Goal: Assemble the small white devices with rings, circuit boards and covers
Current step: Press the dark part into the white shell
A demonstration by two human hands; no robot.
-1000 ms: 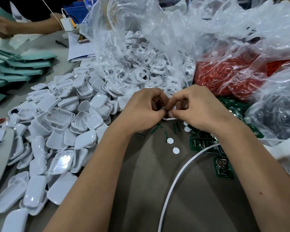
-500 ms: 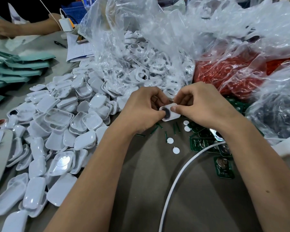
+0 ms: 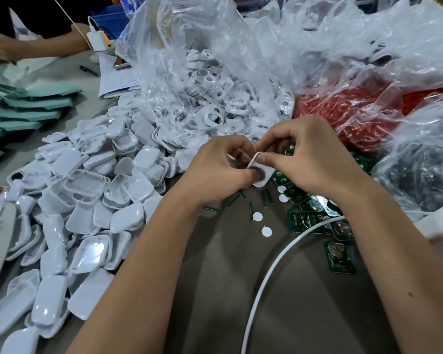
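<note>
Two bare hands pinch one small white device over a cluttered table.

Left hand (image 3: pixel 223 172) and right hand (image 3: pixel 310 159) meet at the middle of the view, fingers curled closed around the white device (image 3: pixel 260 172), which is held tilted just above the grey table (image 3: pixel 215 290); a dark round opening shows on its face under the left thumb. Left of the hands lies a heap of white covers (image 3: pixel 82 200). Behind them, a clear bag of white ring-shaped shells (image 3: pixel 215 98) spills open, beside a bag of red parts (image 3: pixel 356 116). Green circuit boards (image 3: pixel 339 256) and small white discs (image 3: pixel 257 215) lie under and near the right wrist, and a white cable (image 3: pixel 261 290) curves across the table between the forearms.
</note>
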